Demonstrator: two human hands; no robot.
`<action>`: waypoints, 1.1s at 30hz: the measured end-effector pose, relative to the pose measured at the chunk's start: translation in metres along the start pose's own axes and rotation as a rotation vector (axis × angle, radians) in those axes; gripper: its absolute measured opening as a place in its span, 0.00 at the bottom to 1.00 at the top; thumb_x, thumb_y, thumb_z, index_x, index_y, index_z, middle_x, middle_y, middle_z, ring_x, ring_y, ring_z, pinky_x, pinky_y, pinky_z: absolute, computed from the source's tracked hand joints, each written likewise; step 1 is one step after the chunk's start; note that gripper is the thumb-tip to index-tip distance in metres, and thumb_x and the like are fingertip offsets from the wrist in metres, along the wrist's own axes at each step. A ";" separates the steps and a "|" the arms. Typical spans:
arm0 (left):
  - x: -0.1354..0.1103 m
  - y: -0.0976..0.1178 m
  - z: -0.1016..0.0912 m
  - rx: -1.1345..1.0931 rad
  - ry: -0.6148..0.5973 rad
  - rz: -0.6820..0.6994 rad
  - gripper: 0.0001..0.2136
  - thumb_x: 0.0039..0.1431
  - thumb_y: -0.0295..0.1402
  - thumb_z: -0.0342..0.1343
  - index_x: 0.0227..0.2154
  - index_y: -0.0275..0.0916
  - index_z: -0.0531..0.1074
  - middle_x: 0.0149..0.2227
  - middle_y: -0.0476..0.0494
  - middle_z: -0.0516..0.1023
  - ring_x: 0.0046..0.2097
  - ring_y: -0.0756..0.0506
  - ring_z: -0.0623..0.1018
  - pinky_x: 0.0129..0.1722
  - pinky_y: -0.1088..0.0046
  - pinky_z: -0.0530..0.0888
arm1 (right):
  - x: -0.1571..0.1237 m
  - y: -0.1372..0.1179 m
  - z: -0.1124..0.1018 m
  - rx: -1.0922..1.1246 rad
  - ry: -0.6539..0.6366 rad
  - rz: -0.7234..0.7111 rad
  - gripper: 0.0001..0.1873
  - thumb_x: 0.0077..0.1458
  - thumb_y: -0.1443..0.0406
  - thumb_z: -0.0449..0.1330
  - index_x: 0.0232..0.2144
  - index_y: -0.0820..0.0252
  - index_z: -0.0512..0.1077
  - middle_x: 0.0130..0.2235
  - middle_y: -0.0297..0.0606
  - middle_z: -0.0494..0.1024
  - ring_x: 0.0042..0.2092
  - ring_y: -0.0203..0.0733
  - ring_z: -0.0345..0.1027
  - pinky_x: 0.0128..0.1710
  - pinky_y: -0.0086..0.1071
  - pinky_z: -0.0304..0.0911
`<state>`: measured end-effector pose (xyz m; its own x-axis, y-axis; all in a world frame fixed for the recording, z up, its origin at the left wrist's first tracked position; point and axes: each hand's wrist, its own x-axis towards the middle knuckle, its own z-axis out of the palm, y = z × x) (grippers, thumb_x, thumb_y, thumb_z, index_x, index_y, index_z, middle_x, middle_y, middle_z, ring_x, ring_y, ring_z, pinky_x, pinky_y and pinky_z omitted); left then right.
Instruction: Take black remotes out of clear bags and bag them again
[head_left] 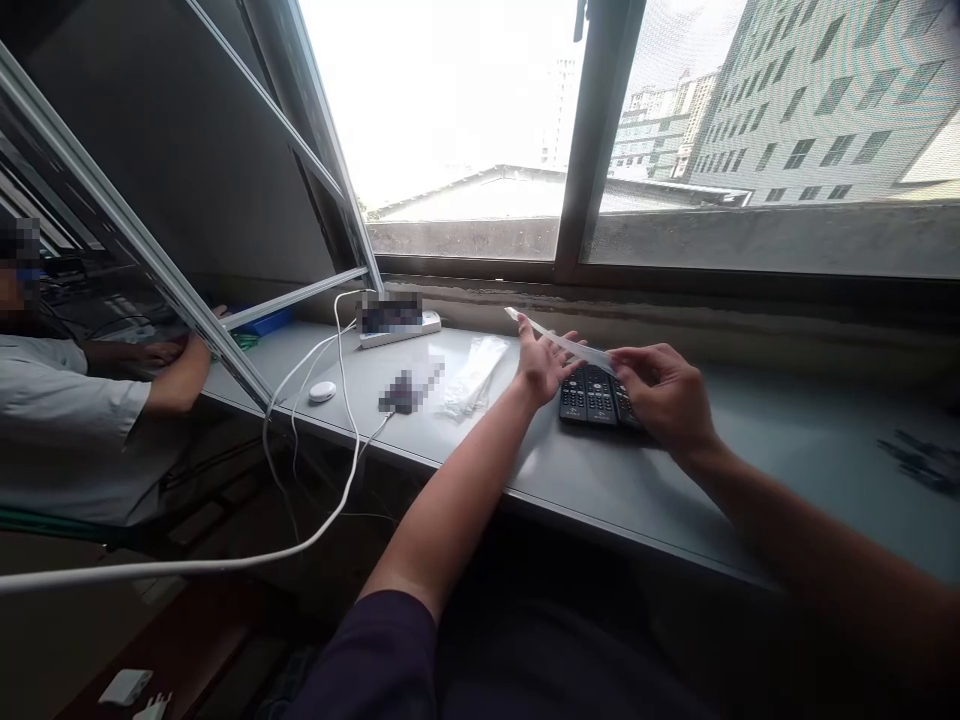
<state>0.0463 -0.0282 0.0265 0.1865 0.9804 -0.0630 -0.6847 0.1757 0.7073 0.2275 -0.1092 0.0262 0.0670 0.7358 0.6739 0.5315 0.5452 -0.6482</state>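
Note:
A thin, clear plastic sleeve (581,350) slants through the air above the desk. My right hand (667,400) pinches its near end between thumb and fingers. Under and beside the sleeve is my left hand (541,365), palm up with fingers spread; its thumb is close to the far end, and I cannot tell whether it presses on it. Black remote controls (587,400) lie side by side on the desk, partly covered by my right hand. To the left of my left hand rests a pile of clear plastic sleeves (476,375).
A white power strip (401,330), a round white object (322,392) and a white cable (349,440) occupy the desk's left part. Dark items (922,460) lie far right. A metal frame (150,250) separates me from a seated person (67,420). Windows rise behind the desk (780,460).

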 end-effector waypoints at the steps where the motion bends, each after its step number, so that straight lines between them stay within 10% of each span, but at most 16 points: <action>1: -0.001 0.001 0.001 0.018 -0.021 -0.013 0.44 0.72 0.67 0.47 0.79 0.41 0.62 0.71 0.26 0.77 0.66 0.31 0.83 0.57 0.55 0.85 | 0.000 -0.001 0.000 -0.009 0.001 -0.018 0.11 0.68 0.54 0.67 0.45 0.46 0.89 0.45 0.44 0.84 0.47 0.59 0.80 0.56 0.54 0.78; 8: -0.006 -0.004 0.003 0.221 -0.274 -0.147 0.17 0.75 0.38 0.61 0.60 0.37 0.81 0.49 0.33 0.89 0.48 0.40 0.89 0.61 0.60 0.83 | -0.003 0.001 0.002 -0.012 -0.042 -0.126 0.11 0.69 0.56 0.67 0.46 0.43 0.90 0.54 0.45 0.81 0.58 0.62 0.78 0.65 0.59 0.74; 13: -0.002 -0.005 -0.002 0.279 -0.240 -0.095 0.11 0.72 0.27 0.59 0.50 0.34 0.85 0.46 0.34 0.90 0.48 0.40 0.90 0.63 0.58 0.82 | 0.000 0.006 0.002 -0.021 -0.023 -0.113 0.21 0.66 0.56 0.71 0.59 0.44 0.86 0.63 0.47 0.79 0.66 0.65 0.74 0.71 0.61 0.69; 21: 0.004 -0.003 -0.001 0.271 -0.003 0.106 0.09 0.74 0.29 0.63 0.51 0.34 0.85 0.47 0.35 0.90 0.47 0.42 0.89 0.58 0.63 0.84 | -0.001 0.008 0.006 0.103 -0.022 0.066 0.23 0.66 0.52 0.72 0.59 0.50 0.82 0.62 0.48 0.83 0.63 0.65 0.78 0.68 0.61 0.73; 33: 0.005 -0.006 -0.005 0.261 0.030 0.094 0.09 0.72 0.33 0.67 0.48 0.33 0.86 0.44 0.36 0.89 0.46 0.44 0.87 0.61 0.61 0.83 | -0.003 -0.005 0.006 0.026 -0.168 -0.104 0.17 0.71 0.55 0.65 0.56 0.47 0.87 0.65 0.43 0.84 0.67 0.62 0.77 0.74 0.57 0.67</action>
<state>0.0482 -0.0239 0.0182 0.1069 0.9943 -0.0067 -0.4924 0.0588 0.8684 0.2196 -0.1123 0.0253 -0.1306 0.7303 0.6706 0.5065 0.6306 -0.5881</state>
